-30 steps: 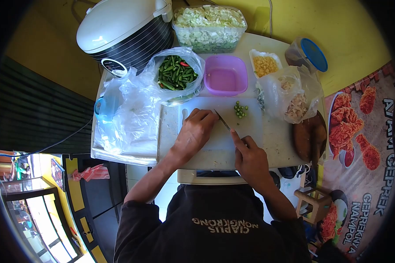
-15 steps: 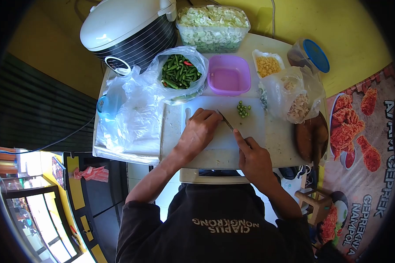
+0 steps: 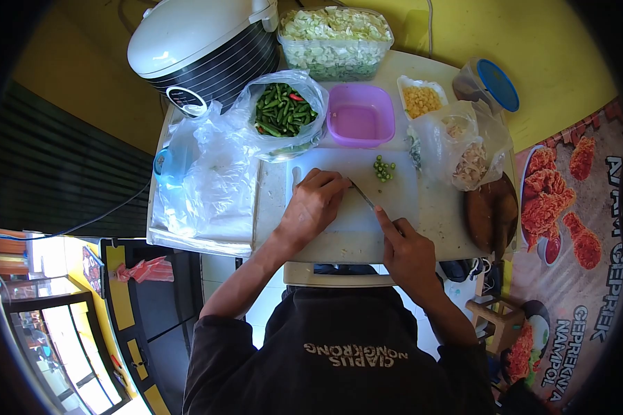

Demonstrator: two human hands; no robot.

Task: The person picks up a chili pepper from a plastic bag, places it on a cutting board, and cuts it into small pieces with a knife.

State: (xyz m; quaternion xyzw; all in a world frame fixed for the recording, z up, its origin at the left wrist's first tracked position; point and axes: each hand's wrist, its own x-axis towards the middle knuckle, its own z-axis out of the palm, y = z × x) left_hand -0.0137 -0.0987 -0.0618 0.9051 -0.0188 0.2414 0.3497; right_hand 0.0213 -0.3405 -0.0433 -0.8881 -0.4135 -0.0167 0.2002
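My right hand (image 3: 407,252) is closed round the handle of a knife (image 3: 362,194), its index finger stretched along the top. The blade points up and left over a white cutting board (image 3: 394,207), its tip by the fingertips of my left hand (image 3: 317,200). Those fingers are pressed together on the board, and what they hold is hidden. Several cut green chilli pieces (image 3: 384,168) lie on the board's upper right. Beyond the board stand a bag of green chillies (image 3: 284,111) and a purple container (image 3: 361,116).
A rice cooker (image 3: 201,48) and a tub of chopped cabbage (image 3: 336,41) stand at the back. Plastic bags (image 3: 211,187) cover the left side. To the right are a tray of yellow pieces (image 3: 422,99), a bag (image 3: 469,162), a blue-lidded container (image 3: 497,84) and a brown object (image 3: 490,218).
My right hand and the knife have shifted slightly right and down, away from my left hand. My left hand has barely moved.
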